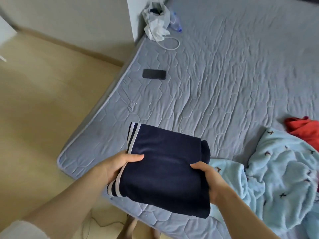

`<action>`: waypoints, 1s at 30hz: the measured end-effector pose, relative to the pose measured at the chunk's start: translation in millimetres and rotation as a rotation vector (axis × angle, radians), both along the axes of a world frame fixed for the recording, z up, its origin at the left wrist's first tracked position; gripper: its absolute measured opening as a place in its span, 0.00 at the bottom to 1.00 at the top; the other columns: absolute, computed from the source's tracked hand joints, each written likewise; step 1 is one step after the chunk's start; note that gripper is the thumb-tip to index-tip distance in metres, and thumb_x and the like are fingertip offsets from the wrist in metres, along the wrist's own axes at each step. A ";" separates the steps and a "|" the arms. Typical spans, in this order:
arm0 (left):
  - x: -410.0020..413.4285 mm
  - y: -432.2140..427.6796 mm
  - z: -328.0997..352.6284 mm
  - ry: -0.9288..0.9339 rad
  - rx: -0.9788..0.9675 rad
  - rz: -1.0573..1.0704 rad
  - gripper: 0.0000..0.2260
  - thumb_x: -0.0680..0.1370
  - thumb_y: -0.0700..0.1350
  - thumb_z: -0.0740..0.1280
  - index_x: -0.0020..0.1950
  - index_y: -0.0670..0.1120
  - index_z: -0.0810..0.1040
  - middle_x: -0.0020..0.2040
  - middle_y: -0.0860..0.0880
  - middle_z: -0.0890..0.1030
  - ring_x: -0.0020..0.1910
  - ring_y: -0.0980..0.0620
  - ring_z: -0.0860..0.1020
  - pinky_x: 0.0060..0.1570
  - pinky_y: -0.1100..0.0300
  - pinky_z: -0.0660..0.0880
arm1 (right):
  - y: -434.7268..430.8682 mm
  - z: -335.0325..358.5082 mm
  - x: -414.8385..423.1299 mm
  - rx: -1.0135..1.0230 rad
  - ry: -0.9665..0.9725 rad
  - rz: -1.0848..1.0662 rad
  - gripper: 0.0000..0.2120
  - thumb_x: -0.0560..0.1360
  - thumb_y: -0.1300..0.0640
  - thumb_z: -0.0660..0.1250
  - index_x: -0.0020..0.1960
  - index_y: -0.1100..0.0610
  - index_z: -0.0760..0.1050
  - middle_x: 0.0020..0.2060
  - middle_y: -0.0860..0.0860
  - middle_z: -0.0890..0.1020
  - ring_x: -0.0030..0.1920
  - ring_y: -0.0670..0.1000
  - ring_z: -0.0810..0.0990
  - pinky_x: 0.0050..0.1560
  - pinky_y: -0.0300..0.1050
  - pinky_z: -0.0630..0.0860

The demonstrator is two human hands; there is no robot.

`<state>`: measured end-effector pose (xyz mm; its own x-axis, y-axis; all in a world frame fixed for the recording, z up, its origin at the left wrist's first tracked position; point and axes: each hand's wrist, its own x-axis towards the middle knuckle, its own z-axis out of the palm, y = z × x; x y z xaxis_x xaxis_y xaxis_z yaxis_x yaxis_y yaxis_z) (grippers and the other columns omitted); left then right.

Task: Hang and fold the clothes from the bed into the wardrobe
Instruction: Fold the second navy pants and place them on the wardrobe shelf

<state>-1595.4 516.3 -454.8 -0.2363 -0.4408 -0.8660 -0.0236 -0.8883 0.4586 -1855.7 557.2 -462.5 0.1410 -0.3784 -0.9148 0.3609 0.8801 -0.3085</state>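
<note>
A folded navy garment (164,168) with white stripes along its left edge is held just above the near corner of the bed (215,87). My left hand (119,166) grips its striped left side, thumb on top. My right hand (210,181) grips its right side, thumb on top and fingers underneath. A light blue fleece garment (276,178) with small dark bird prints lies crumpled on the bed to the right. Beyond it, at the right edge, lies a red garment (305,130). The wardrobe is out of view.
A black phone (154,74) lies near the bed's left edge. At the far corner sit a white plastic bag (156,19), a plastic bottle (175,22) and a white cable (170,44). Wooden floor (43,100) runs along the left.
</note>
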 end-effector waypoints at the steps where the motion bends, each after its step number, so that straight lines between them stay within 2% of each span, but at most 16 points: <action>1: 3.6 -0.6 14.2 -0.028 -0.019 -0.004 0.16 0.66 0.41 0.71 0.54 0.44 0.79 0.47 0.42 0.84 0.45 0.44 0.83 0.42 0.55 0.77 | -5.0 13.7 2.0 -0.016 0.023 0.045 0.12 0.67 0.60 0.68 0.50 0.60 0.79 0.38 0.58 0.85 0.34 0.57 0.84 0.31 0.45 0.78; 4: 18.3 -0.8 52.4 -0.075 -0.069 0.017 0.08 0.73 0.40 0.69 0.51 0.43 0.81 0.46 0.43 0.84 0.43 0.46 0.84 0.41 0.56 0.77 | -20.6 50.8 14.8 -0.094 0.122 0.168 0.13 0.69 0.60 0.69 0.53 0.60 0.78 0.38 0.59 0.85 0.36 0.58 0.84 0.33 0.46 0.78; 8: 51.9 1.5 98.4 -0.110 -0.151 0.123 0.05 0.73 0.43 0.70 0.48 0.46 0.82 0.44 0.45 0.85 0.41 0.47 0.84 0.36 0.58 0.78 | -42.8 94.9 50.6 -0.214 0.164 0.277 0.11 0.70 0.60 0.68 0.52 0.60 0.77 0.34 0.58 0.84 0.33 0.57 0.83 0.31 0.45 0.78; 11: 86.5 12.6 128.4 -0.134 -0.192 0.227 0.07 0.72 0.45 0.71 0.49 0.47 0.82 0.47 0.45 0.85 0.44 0.46 0.84 0.40 0.56 0.78 | -57.1 122.6 86.5 -0.285 0.140 0.355 0.10 0.71 0.61 0.68 0.52 0.60 0.77 0.32 0.57 0.84 0.29 0.56 0.83 0.28 0.45 0.77; 16: 157.7 37.5 177.1 -0.172 -0.182 0.364 0.07 0.70 0.47 0.72 0.46 0.46 0.84 0.47 0.44 0.85 0.42 0.45 0.84 0.34 0.58 0.79 | -71.0 159.7 164.8 -0.387 0.086 0.495 0.12 0.71 0.61 0.67 0.54 0.60 0.77 0.34 0.56 0.84 0.35 0.56 0.82 0.30 0.43 0.77; 20: 216.0 64.3 199.2 -0.183 -0.169 0.528 0.14 0.69 0.47 0.74 0.52 0.45 0.82 0.49 0.43 0.84 0.46 0.43 0.83 0.45 0.53 0.78 | -73.5 178.9 237.6 -0.430 0.062 0.610 0.09 0.71 0.60 0.66 0.52 0.59 0.77 0.33 0.55 0.84 0.37 0.56 0.81 0.33 0.44 0.76; 22: 249.5 78.4 202.9 -0.164 -0.178 0.606 0.15 0.69 0.47 0.74 0.53 0.44 0.82 0.50 0.43 0.84 0.48 0.43 0.83 0.48 0.51 0.78 | -74.3 183.2 278.9 -0.445 0.054 0.660 0.09 0.71 0.61 0.66 0.51 0.60 0.77 0.36 0.56 0.83 0.39 0.57 0.81 0.36 0.46 0.76; 26: 326.9 101.9 206.6 -0.139 -0.198 0.745 0.13 0.69 0.47 0.73 0.52 0.44 0.82 0.49 0.44 0.84 0.46 0.44 0.83 0.39 0.54 0.80 | -75.2 191.8 372.5 -0.476 0.057 0.757 0.09 0.70 0.60 0.67 0.50 0.60 0.77 0.41 0.58 0.82 0.43 0.59 0.80 0.44 0.49 0.77; 30: 406.6 120.4 208.1 -0.150 -0.204 0.851 0.13 0.70 0.47 0.73 0.52 0.44 0.82 0.48 0.44 0.84 0.44 0.43 0.84 0.38 0.54 0.79 | -76.6 197.6 468.2 -0.530 0.081 0.834 0.09 0.70 0.60 0.67 0.50 0.60 0.77 0.38 0.56 0.82 0.40 0.56 0.81 0.38 0.46 0.76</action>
